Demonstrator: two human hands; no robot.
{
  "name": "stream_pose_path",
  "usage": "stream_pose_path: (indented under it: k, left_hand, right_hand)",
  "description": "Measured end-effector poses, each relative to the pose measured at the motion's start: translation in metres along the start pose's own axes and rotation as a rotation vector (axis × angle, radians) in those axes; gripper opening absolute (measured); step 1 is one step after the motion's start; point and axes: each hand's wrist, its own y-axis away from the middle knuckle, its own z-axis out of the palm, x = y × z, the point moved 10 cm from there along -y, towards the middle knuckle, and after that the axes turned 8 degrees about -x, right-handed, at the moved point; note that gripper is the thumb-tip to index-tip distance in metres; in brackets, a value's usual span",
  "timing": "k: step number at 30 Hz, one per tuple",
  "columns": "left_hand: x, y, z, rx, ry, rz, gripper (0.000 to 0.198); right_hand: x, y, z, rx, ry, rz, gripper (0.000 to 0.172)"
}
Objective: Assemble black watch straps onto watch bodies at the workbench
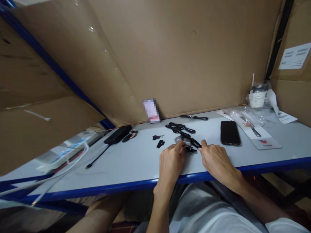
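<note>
My right hand (216,161) grips one end of a black two-handled spokeshave (193,141) just above the near part of the table. At the tool's middle, my left hand (171,160) is closed, its fingertips partly hidden. A silvery metal plate (178,139) shows beside those fingers. Small dark parts (191,150) are under the tool between my hands. Further spokeshaves (181,127) lie just behind, and another spokeshave (193,117) rests near the cardboard wall. Left of my hands are a black cap-like piece (160,143), a second dark piece (155,138) and small silvery bits.
A black phone (230,133) lies to the right, beside a packaged spokeshave card (259,134). A bagged cup (257,97) stands at the back right. Another phone (152,110) leans on the cardboard wall (184,58). Leftward are a black adapter (118,135), keys (128,136) and white cables (77,158).
</note>
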Motion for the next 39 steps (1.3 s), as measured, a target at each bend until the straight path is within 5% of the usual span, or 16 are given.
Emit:
stream_pose_path:
  k: [6,9,12,17,21,31,39]
  left_hand:
    - [-0.051,0.006,-0.012,0.086,0.074,-0.151,0.025]
    - [-0.059,0.006,-0.007,0.052,0.057,-0.113,0.031]
    - [-0.051,0.005,0.000,0.030,0.007,-0.028,0.039]
    - [-0.026,0.012,-0.011,0.157,0.106,0.124,0.042]
    - [0.017,0.016,0.000,0.009,0.253,0.385,0.039]
    - [0.013,0.003,0.005,0.027,0.153,0.197,0.016]
    - [0.007,0.003,0.004,0.043,0.140,0.114,0.028]
  right_hand:
    - [0.003,0.000,0.000,-0.018,-0.015,0.026,0.034]
    - [0.005,-0.001,-0.001,-0.022,-0.011,0.033,0.030]
    - [0.011,0.001,-0.006,-0.013,-0.022,0.045,0.026]
    - [0.038,0.011,-0.013,-0.003,0.003,0.143,0.023]
    - [0.050,0.015,-0.012,-0.001,0.040,0.193,0.023]
    - [0.038,0.011,-0.010,-0.004,0.076,0.136,0.026]
    - [0.037,0.012,-0.009,-0.002,0.070,0.132,0.030]
